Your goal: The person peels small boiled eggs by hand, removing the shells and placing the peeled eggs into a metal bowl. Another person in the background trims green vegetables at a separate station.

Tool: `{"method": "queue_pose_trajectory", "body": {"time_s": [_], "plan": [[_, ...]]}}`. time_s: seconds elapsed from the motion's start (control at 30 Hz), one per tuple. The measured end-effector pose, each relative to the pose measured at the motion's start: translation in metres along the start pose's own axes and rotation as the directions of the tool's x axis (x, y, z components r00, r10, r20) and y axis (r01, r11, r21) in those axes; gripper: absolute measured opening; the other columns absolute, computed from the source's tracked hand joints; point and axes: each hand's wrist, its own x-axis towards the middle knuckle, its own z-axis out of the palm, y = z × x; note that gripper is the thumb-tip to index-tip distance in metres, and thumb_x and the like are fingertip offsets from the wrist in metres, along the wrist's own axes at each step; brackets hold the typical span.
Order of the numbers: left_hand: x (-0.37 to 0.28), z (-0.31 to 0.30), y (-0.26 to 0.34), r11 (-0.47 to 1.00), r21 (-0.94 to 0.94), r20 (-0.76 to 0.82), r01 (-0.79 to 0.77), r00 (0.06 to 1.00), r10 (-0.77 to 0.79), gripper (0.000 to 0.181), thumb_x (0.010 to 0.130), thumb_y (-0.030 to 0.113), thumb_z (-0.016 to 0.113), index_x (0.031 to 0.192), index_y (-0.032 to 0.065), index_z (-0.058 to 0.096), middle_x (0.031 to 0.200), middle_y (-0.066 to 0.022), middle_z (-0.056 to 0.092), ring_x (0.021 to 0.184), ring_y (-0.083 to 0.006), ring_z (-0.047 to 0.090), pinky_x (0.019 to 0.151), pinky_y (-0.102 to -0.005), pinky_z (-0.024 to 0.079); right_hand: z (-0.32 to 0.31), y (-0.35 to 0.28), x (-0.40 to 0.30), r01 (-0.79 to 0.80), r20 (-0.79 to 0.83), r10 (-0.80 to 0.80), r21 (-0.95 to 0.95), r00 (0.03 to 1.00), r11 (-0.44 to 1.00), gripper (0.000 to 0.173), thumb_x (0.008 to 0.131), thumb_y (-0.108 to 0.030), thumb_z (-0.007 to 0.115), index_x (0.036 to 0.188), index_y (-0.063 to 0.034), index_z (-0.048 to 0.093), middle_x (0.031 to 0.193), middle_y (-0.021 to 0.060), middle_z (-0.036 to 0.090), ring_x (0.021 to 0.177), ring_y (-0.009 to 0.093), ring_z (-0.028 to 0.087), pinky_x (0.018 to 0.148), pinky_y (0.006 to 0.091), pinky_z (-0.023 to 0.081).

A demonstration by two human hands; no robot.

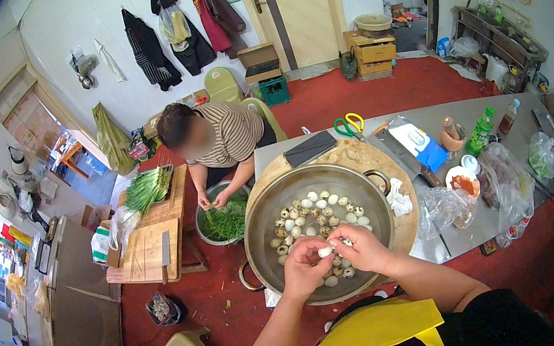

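Observation:
Both of my hands are together over a wide metal pot (365, 180) that holds water and several quail eggs, some speckled in their shells and some white. Between the fingertips of my left hand (306, 269) is a smooth white quail egg (325, 251). My right hand (362, 249) touches that egg's side, with speckled shell showing at its fingers; whether the shell is a loose piece or another egg cannot be told. The pot stands on a round wooden board (404, 202). A black phone (310, 148) lies on the board behind the pot.
Scissors (351, 126), a cleaver (405, 158), a wipes packet (419, 145), a green bottle (481, 131) and plastic bags (508, 174) are on the metal table. At the left, a seated person (227, 132) handles greens over a basin (225, 224), beside a knife (165, 250) on a cutting board (142, 248).

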Motion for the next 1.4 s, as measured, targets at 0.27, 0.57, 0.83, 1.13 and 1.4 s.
{"method": "queue_pose_trajectory", "body": {"time_s": [0.27,0.57,0.83,1.13,1.4], "plan": [[0.001,0.0,0.001,0.998,0.042,0.021,-0.055,0.998,0.054,0.023,0.062,-0.012,0.053,0.08,0.0019,0.049,0.087,-0.0048,0.042,0.08,-0.0116,0.047,0.067,-0.0212,0.042,0.001,0.005,0.0,-0.008,0.012,0.007,0.011,1.0,1.0,0.01,0.075,-0.01,0.048,0.079,-0.0014,0.05,0.073,0.0119,0.052,0.067,0.024,0.051,0.06,0.0293,0.04],[0.001,0.0,0.003,0.996,0.07,0.025,-0.055,0.998,0.054,0.024,0.061,-0.01,0.057,0.079,0.0025,0.048,0.088,-0.004,0.042,0.081,-0.0116,0.047,0.07,-0.0214,0.041,0.001,0.001,-0.001,0.042,-0.014,-0.042,-0.037,0.999,0.998,0.01,0.075,-0.01,0.048,0.08,-0.0016,0.049,0.075,0.0123,0.052,0.07,0.026,0.051,0.061,0.0301,0.04],[0.001,0.0,0.0,0.997,0.027,0.048,-0.066,0.997,0.064,0.028,0.06,-0.011,0.059,0.078,0.0036,0.043,0.087,-0.0037,0.041,0.08,-0.0099,0.046,0.07,-0.0217,0.042,0.002,0.004,-0.001,0.072,-0.036,-0.073,-0.046,0.997,0.996,0.01,0.075,-0.009,0.048,0.08,-0.0014,0.049,0.075,0.0123,0.052,0.07,0.026,0.051,0.062,0.0303,0.04],[0.001,0.002,0.01,0.978,-0.07,-0.003,0.196,0.981,-0.196,0.025,0.068,-0.004,0.055,0.089,0.0029,0.045,0.081,-0.0053,0.053,0.072,-0.0103,0.052,0.062,-0.0211,0.044,0.001,0.004,-0.002,0.092,-0.06,-0.094,-0.042,0.994,0.995,0.009,0.075,-0.009,0.048,0.08,-0.0014,0.049,0.075,0.0121,0.052,0.07,0.025,0.051,0.062,0.0301,0.04],[0.003,-0.005,0.01,0.938,-0.229,-0.072,0.261,0.956,-0.284,0.017,0.075,0.003,0.048,0.092,0.0024,0.045,0.081,-0.0081,0.053,0.07,-0.0169,0.055,0.059,-0.0245,0.046,0.001,0.005,-0.002,0.162,-0.043,-0.167,-0.096,0.985,0.982,0.008,0.075,-0.009,0.048,0.079,-0.0026,0.048,0.074,0.0121,0.05,0.07,0.026,0.05,0.062,0.0304,0.04]]}}
